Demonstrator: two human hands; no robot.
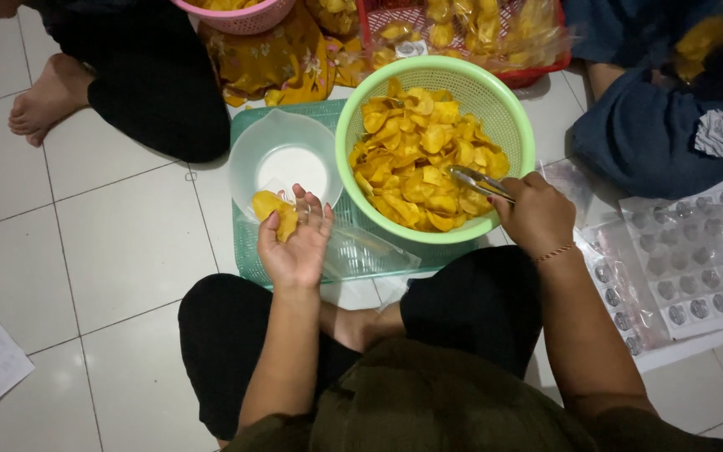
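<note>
Black-trousered knees of the seated person are seen nearest, on the pale tiled floor (110,243). Slightly farther, the left hand (296,243) is held palm up with fingers loosely curled, and a few yellow chips (273,211) are cradled on it beside a translucent white bowl (282,155). To the right, metal tongs (479,181) are gripped in the closed right hand (537,216), their tips laid among the chip heap (424,159) in a green basket (512,125). Both vessels are set on a green mesh tray (248,243). At right, sticker sheets (705,259) are spread. Farthest, a red basket (537,74) of bagged chips and other seated people are shown.
</note>
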